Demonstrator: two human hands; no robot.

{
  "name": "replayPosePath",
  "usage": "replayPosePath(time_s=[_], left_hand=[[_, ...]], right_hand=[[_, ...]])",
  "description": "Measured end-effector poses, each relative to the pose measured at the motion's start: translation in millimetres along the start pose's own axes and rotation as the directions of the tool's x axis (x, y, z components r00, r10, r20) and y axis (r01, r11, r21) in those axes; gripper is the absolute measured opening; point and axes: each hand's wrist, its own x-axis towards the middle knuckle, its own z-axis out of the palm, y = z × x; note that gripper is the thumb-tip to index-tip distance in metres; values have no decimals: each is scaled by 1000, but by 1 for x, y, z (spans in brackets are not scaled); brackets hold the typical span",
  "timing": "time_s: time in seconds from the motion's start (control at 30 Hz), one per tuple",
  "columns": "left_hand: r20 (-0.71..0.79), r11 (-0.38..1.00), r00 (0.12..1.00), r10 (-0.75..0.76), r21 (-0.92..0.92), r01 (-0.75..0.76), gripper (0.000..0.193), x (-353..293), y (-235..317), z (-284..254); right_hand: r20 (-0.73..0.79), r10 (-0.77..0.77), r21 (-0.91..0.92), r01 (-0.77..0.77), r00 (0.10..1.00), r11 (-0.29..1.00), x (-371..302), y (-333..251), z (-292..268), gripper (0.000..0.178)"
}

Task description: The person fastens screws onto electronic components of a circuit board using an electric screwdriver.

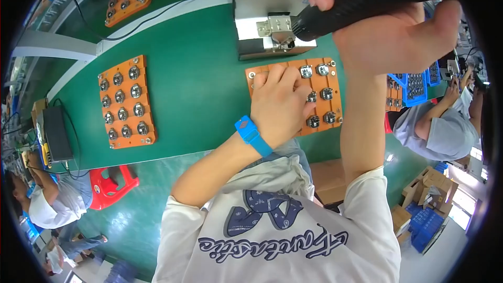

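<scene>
Orange board under the hand: a flat orange rectangular board [320, 106] lies on the green-topped bench [194, 84], directly in front of the person, carrying small round silver-and-black metal parts [327, 94] in rows.
Left hand: the left hand [280, 97], above a bright blue wristband [247, 130], rests over that board's left half, fingers bent down onto it; I cannot tell whether anything is pinched beneath them.
Right hand: the right hand [382, 39] is wrapped around a thick black cylindrical handheld tool [361, 10], raised over the far right corner of the board.
Tool tip: it points left at a silver metal bracket-like fixture [280, 29]; whether they touch, I cannot make out.
Metal box: a shiny silver boxy unit [249, 34] bearing the fixture stands just beyond the board.
Other boards: a second filled orange board [132, 120] lies well to its left, a third [126, 14] farther off, beyond the second.
Red stool: a red plastic stool [99, 199] stands on the floor, left of the board and nearer the person's side.
</scene>
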Motion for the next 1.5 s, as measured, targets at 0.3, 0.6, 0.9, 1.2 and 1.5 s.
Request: replayPosePath(time_s=[0.3,0.6,0.9,1.2,1.5], left_hand=[[43,997,998,-54,-53,56,21,2,-1,-5],[46,994,995,-85,-64,88,19,2,-2,-8],[71,986,991,-117,-112,124,19,2,-1,-9],[101,978,982,-158,-120,170,26,2,1,-9],[89,979,985,-149,-129,160,25,1,-1,-8]], right_hand=[[-224,17,-119,-44,974,992,5,14,43,70],[388,-46,305,-81,921,949,-24,3,-39,113],[-107,211,220,-184,972,958,-117,-25,-50,108],[-276,255,307,-166,927,937,-126,-12,-43,110],[-149,223,274,-176,963,946,-124,-7,-42,104]])
